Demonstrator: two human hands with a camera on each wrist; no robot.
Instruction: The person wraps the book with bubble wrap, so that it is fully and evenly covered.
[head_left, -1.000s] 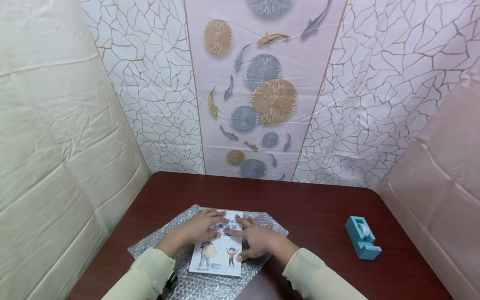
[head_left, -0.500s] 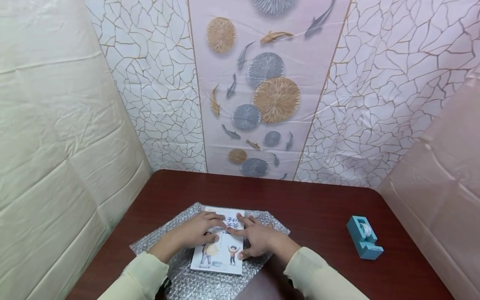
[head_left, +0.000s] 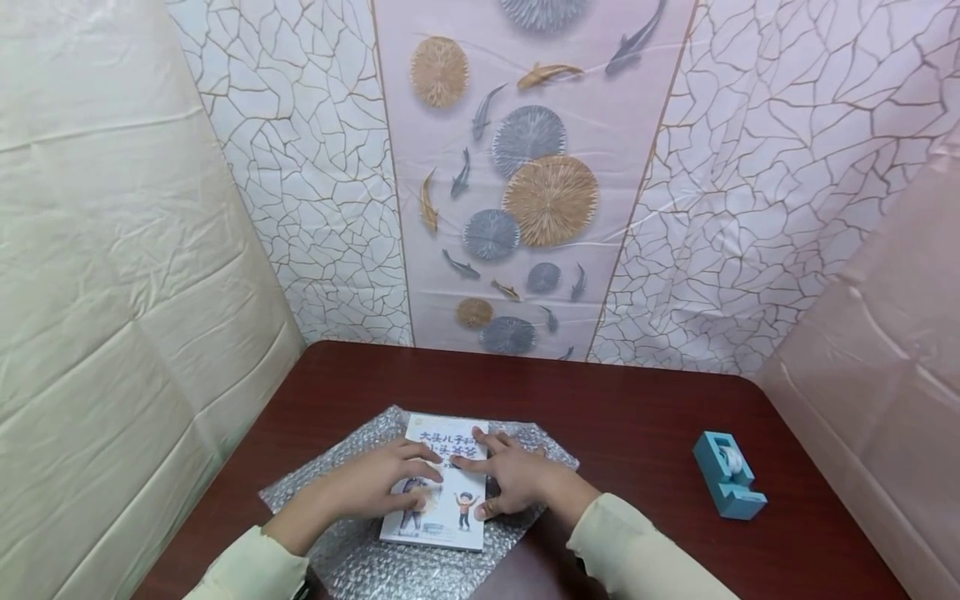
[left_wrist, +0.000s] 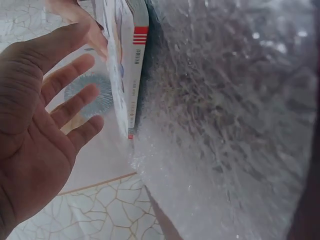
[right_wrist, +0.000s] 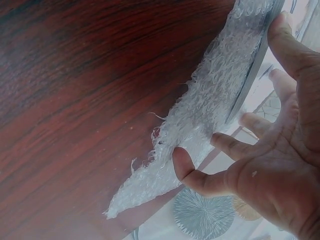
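A white book [head_left: 450,492] with cartoon figures and blue lettering on its cover lies flat on a sheet of bubble wrap [head_left: 367,562]. My left hand [head_left: 363,487] is over the left part of the cover, holding nothing. In the left wrist view its fingers are spread, beside the book's spine [left_wrist: 134,85]. Along the right side, my right hand [head_left: 517,479] rests on the book with fingers spread. Its thumb [right_wrist: 285,45] is at the book's edge in the right wrist view, and its outer fingers reach over the bubble wrap.
A teal tape dispenser [head_left: 727,475] with a roll of clear tape stands on the right of the dark red table [head_left: 600,417]. Patterned sheeting [head_left: 330,208] hangs behind the table, with plain pale sheets on both sides.
My left hand has drawn back toward the lower left, uncovering more of the title. The book has shifted slightly away from me. My right hand stays almost still on it.
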